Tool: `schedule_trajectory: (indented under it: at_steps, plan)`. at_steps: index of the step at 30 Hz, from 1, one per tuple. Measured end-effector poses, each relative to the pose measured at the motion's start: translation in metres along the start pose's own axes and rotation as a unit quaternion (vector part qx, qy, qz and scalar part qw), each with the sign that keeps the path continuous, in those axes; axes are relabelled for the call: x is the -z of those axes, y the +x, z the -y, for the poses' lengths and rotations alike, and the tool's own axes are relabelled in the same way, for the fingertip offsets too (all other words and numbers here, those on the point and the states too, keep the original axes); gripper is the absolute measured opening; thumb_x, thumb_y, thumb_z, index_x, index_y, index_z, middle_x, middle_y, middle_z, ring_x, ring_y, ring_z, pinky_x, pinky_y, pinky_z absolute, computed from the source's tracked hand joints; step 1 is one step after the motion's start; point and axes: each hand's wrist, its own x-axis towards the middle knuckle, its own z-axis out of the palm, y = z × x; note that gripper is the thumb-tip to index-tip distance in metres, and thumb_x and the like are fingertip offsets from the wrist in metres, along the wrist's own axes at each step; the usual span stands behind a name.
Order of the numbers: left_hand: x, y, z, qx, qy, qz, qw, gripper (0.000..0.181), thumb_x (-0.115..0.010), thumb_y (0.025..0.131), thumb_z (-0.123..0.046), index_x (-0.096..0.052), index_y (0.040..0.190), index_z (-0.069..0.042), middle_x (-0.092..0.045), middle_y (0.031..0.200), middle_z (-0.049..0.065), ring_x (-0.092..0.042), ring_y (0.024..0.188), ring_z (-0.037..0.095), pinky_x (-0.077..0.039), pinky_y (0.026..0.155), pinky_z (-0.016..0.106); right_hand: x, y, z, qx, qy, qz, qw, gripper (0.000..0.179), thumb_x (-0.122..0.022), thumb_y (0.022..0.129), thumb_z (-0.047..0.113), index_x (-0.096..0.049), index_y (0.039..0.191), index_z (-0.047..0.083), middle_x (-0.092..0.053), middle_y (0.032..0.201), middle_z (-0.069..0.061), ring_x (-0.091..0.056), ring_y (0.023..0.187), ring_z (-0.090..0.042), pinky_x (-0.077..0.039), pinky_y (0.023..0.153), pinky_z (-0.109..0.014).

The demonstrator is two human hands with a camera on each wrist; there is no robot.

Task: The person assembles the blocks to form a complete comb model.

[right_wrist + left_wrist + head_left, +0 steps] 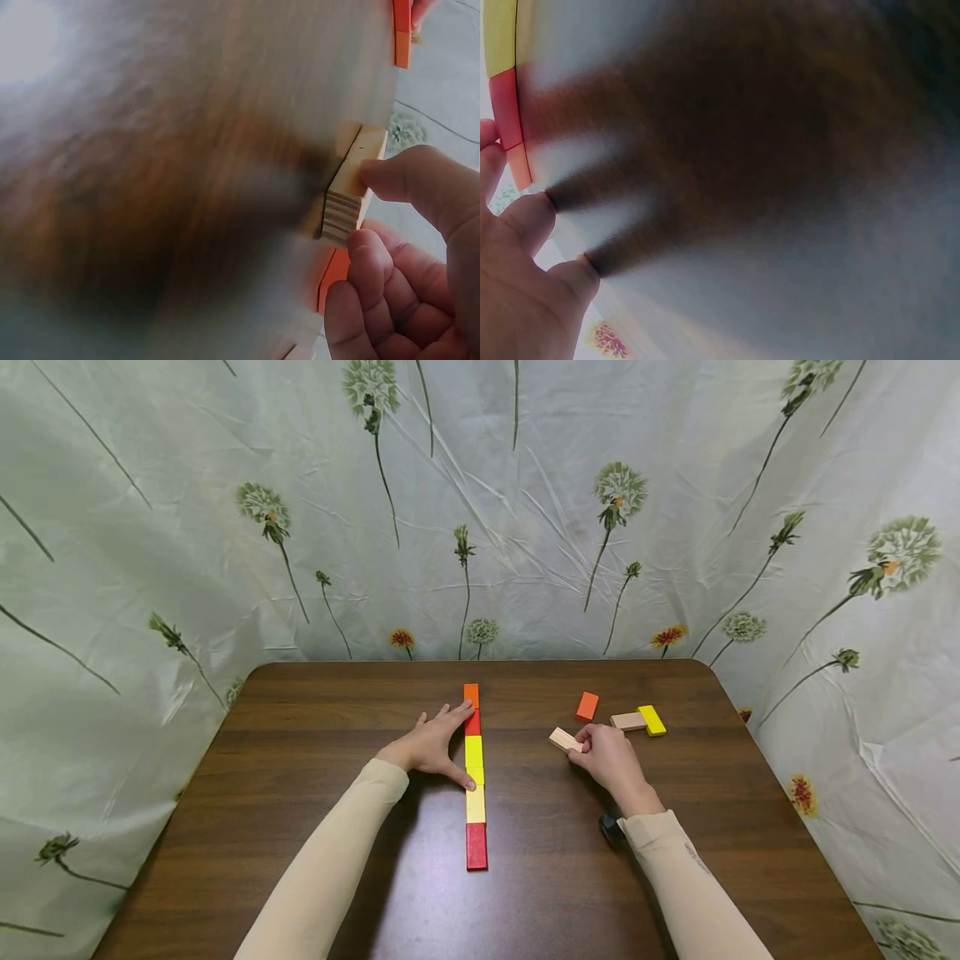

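A straight row of painted wooden blocks runs front to back along the table's middle: an orange block [471, 691] at the far end, a red block [473, 727], yellow blocks [473, 750], a cream block [476, 807] and a dark red block [476, 847] nearest. My left hand [429, 748] lies beside the row with fingers spread. Its index fingertip is at the far red block and its thumb tip near where yellow meets cream. To the right, my right hand [611, 764] pinches a plain wooden block [354, 180] between thumb and fingers, close over the table.
Past the right hand lie a loose orange block [587, 706], another plain wooden block [628, 722] and a yellow block [652, 721] against its end. The brown table [315, 710] ends at a flower-printed curtain [525, 527]. A dark band [611, 828] shows at the right wrist.
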Motion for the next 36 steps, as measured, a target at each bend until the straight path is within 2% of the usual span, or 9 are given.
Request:
schedule_trajectory:
  at_steps: [6, 14, 20, 25, 30, 36]
  plan:
    - [0.000, -0.001, 0.002, 0.000, 0.001, -0.001, 1.0000, 0.137, -0.098, 0.071, -0.057, -0.017, 0.174, -0.014, -0.010, 0.183, 0.002, -0.007, 0.169, 0.040, -0.002, 0.130, 0.074, -0.004, 0.008, 0.007, -0.002, -0.009, 0.005, 0.9999, 0.020, -0.080, 0.092, 0.018, -0.074, 0.102, 0.002, -0.063, 0.082, -0.006, -0.057, 0.077, -0.021, -0.045, 0.071, -0.031]
    - [-0.002, 0.000, 0.004, -0.005, 0.005, -0.005, 1.0000, 0.139, -0.098, 0.070, -0.060, -0.017, 0.174, -0.014, -0.012, 0.183, 0.003, -0.008, 0.169, 0.043, -0.003, 0.129, 0.077, -0.005, 0.016, 0.014, 0.033, -0.021, -0.015, 0.9991, 0.018, -0.081, 0.093, 0.015, -0.075, 0.101, 0.000, -0.064, 0.079, -0.004, -0.058, 0.073, -0.020, -0.048, 0.071, -0.034]
    - [-0.004, 0.000, 0.003, -0.008, 0.015, -0.006, 0.9998, 0.139, -0.097, 0.069, -0.063, -0.020, 0.174, -0.016, -0.013, 0.183, 0.001, -0.008, 0.168, 0.044, -0.004, 0.128, 0.078, -0.005, 0.024, 0.020, 0.037, -0.050, -0.019, 0.9979, 0.019, -0.080, 0.095, 0.017, -0.077, 0.105, 0.001, -0.064, 0.078, -0.004, -0.059, 0.073, -0.021, -0.048, 0.072, -0.037]
    - [-0.005, -0.001, 0.000, -0.006, 0.023, -0.008, 0.9997, 0.138, -0.097, 0.068, -0.064, -0.021, 0.174, -0.018, -0.014, 0.183, 0.000, -0.008, 0.168, 0.045, -0.003, 0.128, 0.078, -0.006, 0.031, 0.026, 0.042, -0.051, -0.019, 0.9977, 0.019, -0.079, 0.096, 0.015, -0.078, 0.107, -0.001, -0.067, 0.079, -0.007, -0.061, 0.072, -0.025, -0.055, 0.072, -0.042]
    - [-0.006, -0.002, -0.002, -0.005, 0.030, -0.009, 0.9995, 0.138, -0.097, 0.067, -0.065, -0.022, 0.174, -0.018, -0.015, 0.183, 0.001, -0.010, 0.168, 0.046, -0.004, 0.127, 0.079, -0.009, 0.040, 0.034, 0.041, -0.059, -0.017, 0.9973, 0.019, -0.080, 0.096, 0.014, -0.079, 0.108, -0.001, -0.073, 0.083, -0.010, -0.066, 0.077, -0.027, -0.059, 0.079, -0.048]
    - [-0.005, -0.004, -0.004, -0.010, 0.029, -0.010, 0.9995, 0.137, -0.096, 0.068, -0.065, -0.023, 0.173, -0.017, -0.016, 0.182, 0.001, -0.010, 0.167, 0.048, -0.005, 0.126, 0.080, -0.013, 0.048, 0.043, 0.047, -0.071, -0.025, 0.9961, 0.018, -0.079, 0.097, 0.011, -0.078, 0.109, -0.002, -0.077, 0.099, -0.016, -0.071, 0.090, -0.030, -0.061, 0.084, -0.049]
